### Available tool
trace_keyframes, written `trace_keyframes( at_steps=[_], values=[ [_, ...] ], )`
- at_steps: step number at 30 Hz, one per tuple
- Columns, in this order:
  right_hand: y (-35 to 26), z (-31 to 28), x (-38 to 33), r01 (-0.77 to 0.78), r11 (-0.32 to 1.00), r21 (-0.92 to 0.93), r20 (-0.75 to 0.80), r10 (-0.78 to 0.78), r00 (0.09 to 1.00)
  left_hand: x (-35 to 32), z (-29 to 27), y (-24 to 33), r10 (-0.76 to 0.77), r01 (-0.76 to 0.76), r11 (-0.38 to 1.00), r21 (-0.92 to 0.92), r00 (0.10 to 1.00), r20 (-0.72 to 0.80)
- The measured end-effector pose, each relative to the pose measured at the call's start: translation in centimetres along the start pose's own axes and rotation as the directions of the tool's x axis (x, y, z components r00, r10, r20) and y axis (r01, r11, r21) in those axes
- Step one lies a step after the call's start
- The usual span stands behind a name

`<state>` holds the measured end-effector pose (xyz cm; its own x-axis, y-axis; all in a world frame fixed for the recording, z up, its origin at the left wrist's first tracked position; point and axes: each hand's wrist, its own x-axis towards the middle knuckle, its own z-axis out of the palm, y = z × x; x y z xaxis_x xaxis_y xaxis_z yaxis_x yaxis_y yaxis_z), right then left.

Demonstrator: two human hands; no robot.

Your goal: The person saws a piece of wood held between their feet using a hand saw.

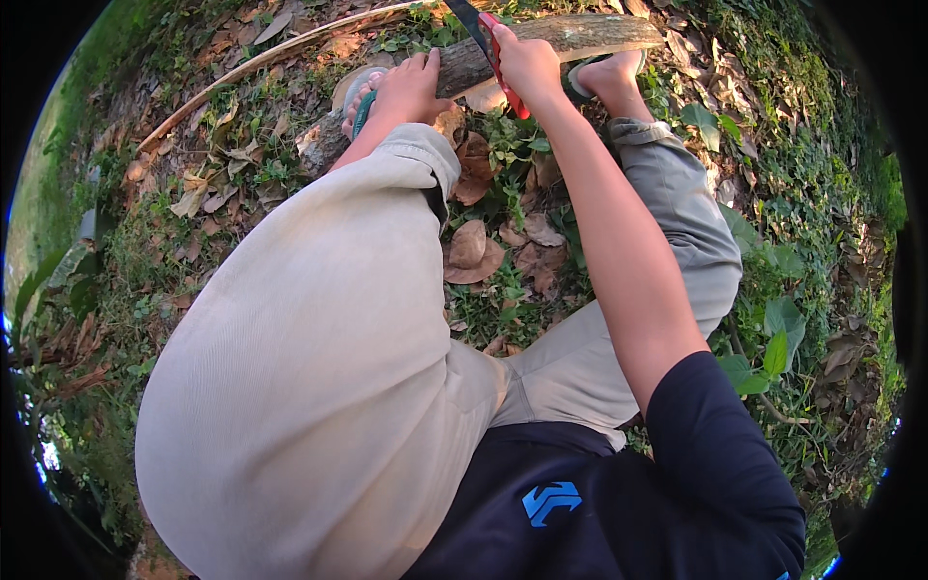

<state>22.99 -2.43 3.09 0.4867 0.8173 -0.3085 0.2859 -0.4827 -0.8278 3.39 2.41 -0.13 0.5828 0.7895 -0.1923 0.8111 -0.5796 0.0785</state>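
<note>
A grey-brown log (580,37) lies slantwise on the ground in front of me, its left end lower and nearer. My left hand (408,89) grips it left of the middle, fingers over the top and thumb on the near side. In my right hand (528,70) is the red handle of a hand saw (494,60). Its dark blade crosses the log and runs out past the upper edge; its teeth are too small to make out. My left foot (360,94), in a sandal, is against the log beside my left hand. My right foot (611,77) is near the right end.
A long, thin, pale curved stick (261,60) lies beyond the log on the left. Dry brown leaves (472,253) and low green plants cover the ground between my legs. Broad-leaved green plants (764,372) grow close to my right leg.
</note>
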Motion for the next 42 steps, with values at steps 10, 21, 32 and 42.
trace_keyframes(
  at_steps=[10,21,32,42],
  values=[
    [7.5,-0.6,-9.3,0.000,0.994,0.111,-0.105,0.012,0.994,-0.3,-1.1,0.9,0.028,-0.028,0.999,0.020,0.999,0.030],
    [8.4,-8.1,-28.4,-0.178,0.984,0.028,-0.078,0.180,0.981,0.0,0.3,0.0,0.052,-0.054,0.997,0.053,0.998,0.030],
    [2.4,-4.8,-13.1,0.066,0.997,0.038,-0.148,-0.060,0.987,0.0,-0.1,0.3,0.100,-0.101,0.995,-0.015,0.994,-0.047],
    [1.4,0.2,-6.6,0.053,0.998,-0.028,-0.228,-0.058,0.972,0.0,1.0,-0.1,0.098,-0.097,0.995,0.012,0.992,-0.074]
  ],
)
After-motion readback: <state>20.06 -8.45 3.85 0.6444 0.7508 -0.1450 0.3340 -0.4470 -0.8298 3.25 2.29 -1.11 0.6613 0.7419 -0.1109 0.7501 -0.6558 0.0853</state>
